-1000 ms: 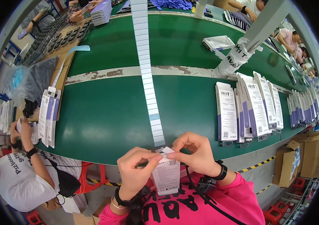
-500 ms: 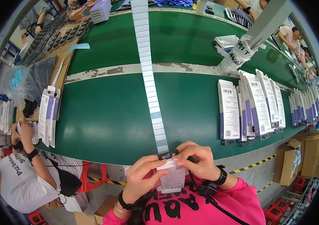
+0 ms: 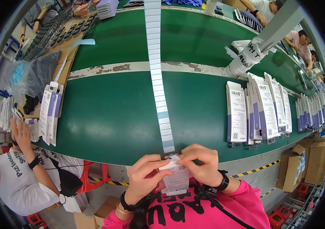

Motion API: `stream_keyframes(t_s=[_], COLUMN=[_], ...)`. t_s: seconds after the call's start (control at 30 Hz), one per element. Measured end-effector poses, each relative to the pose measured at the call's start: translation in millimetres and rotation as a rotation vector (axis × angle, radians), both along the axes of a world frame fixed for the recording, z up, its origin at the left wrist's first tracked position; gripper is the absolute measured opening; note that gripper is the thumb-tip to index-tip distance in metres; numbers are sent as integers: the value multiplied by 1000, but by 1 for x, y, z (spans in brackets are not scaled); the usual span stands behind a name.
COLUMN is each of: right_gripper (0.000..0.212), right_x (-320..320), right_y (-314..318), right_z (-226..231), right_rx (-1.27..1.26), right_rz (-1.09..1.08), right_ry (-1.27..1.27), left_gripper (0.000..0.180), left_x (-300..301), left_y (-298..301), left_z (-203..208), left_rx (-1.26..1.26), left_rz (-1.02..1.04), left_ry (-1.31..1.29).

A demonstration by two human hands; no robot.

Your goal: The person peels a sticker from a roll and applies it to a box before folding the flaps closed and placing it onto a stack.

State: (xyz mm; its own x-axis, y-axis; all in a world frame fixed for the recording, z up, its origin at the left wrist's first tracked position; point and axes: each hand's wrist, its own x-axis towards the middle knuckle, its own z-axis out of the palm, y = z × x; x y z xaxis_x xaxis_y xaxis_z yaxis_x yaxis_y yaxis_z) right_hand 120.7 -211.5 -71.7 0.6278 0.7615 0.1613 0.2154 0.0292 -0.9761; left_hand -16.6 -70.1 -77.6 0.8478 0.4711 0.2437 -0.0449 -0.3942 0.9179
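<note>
My left hand (image 3: pixel 144 177) grips the left side of a small flat white carton (image 3: pixel 175 180), its thumb lying across the front near the top. At the carton's top right corner, my right hand (image 3: pixel 203 163) pinches the end flap between thumb and fingers. Something small and clear, perhaps a seal sticker, glints at the flap between both hands; its exact shape is too small to tell. A long strip of pale blue and white labels (image 3: pixel 156 82) runs down the green table (image 3: pixel 109 118) and ends just beyond my fingertips.
White and purple cartons (image 3: pixel 263 108) stand in a group at the right, with more cartons (image 3: pixel 313 112) farther right. A taped post (image 3: pixel 246 57) rises behind them. At left are other cartons (image 3: pixel 50 114) and a co-worker's hand (image 3: pixel 22 133). Open cardboard boxes (image 3: pixel 292 166) sit below right.
The view has shifted slightly. The carton's dark hanging tab shows less at the top, where a clear glint now appears between my fingers. Both hands keep their hold. The co-worker's hands at left have moved.
</note>
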Motion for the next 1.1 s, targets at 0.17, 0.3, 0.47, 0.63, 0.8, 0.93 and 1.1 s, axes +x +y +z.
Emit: stream_keyframes(t_s=[0.17, 0.3, 0.47, 0.63, 0.8, 0.93, 1.1], right_gripper=[23, 37, 31, 21, 17, 43, 49], right_x=[2, -7, -6, 5, 27, 33, -4], right_y=[-16, -19, -21, -11, -52, -99, -96], right_z=[-22, -34, -43, -28, 6, -3, -8], right_rx=[52, 263, 242, 55, -204, -184, -582], right_rz=[174, 68, 158, 218, -302, -782, -881], right_ry=[116, 303, 228, -62, -429, -537, -646], left_gripper=[29, 28, 26, 27, 23, 44, 91], left_x=[1, -2, -8, -10, -6, -18, -63], left_y=[-3, -8, -12, -14, 68, 217, 357], left_z=[-6, -4, -20, -20, 22, 60, 65], left_rx=[14, 25, 37, 20, 424, 818, 592], left_rz=[-7, 2, -2, 74, 277, 702, 682], left_ry=[-21, 17, -3, 34, -24, 100, 703])
